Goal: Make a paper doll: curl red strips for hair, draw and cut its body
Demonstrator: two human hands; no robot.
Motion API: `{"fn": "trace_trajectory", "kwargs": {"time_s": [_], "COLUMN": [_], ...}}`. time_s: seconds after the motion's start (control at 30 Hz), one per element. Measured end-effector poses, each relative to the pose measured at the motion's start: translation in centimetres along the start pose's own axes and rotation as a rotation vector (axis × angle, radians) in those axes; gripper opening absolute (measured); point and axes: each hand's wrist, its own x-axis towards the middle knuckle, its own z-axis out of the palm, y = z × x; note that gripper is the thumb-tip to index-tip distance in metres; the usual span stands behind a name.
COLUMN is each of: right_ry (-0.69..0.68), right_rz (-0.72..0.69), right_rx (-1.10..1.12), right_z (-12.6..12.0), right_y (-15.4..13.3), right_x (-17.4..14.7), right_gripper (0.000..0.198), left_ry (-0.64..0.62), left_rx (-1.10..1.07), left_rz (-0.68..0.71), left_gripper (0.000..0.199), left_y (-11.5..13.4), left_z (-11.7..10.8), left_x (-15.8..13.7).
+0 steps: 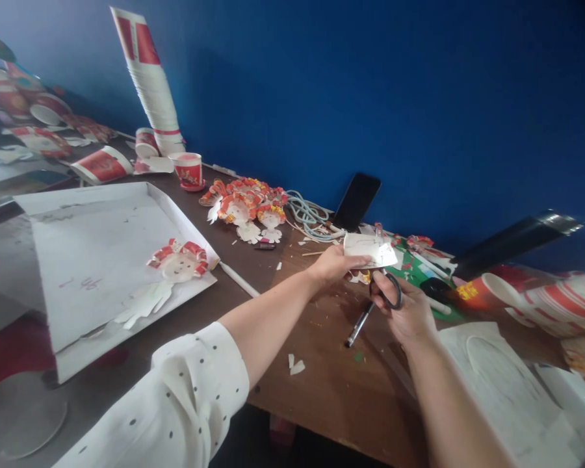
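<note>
My left hand (335,263) pinches a curved piece of white paper cup (365,249) with dark pen lines on it, held above the wooden table. Just to the right and below, my right hand (404,309) is closed on scissors (394,292) with dark handle loops. Their blades are mostly hidden behind the fingers and the paper, so I cannot tell whether they touch it. Beneath my hands, a pen (359,325) lies on the table.
A paper tray (92,240) holds a cut-out doll figure (178,260) at left. More cut-outs (246,207) are heaped by a coiled cable (308,213). A phone (358,200) leans on the blue wall. Cup stacks (151,91) stand behind; others (560,299) lie at right. Paper scraps (296,366) dot the table.
</note>
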Motion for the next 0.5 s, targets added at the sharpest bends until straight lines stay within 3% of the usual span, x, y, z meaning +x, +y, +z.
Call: {"fn": "trace_trajectory", "kwargs": {"time_s": [0.5], "right_ry": [0.050], "right_rz": [0.027], "right_rx": [-0.055], "right_z": [0.47], "right_y": [-0.79], "right_x": [-0.31], "right_gripper": [0.034], "left_ry": [0.009], "left_rx": [-0.065], "left_rz": [-0.035], "left_gripper": [0.016], "left_y": [0.67], "left_z": [0.16], "left_x": [-0.39]}}
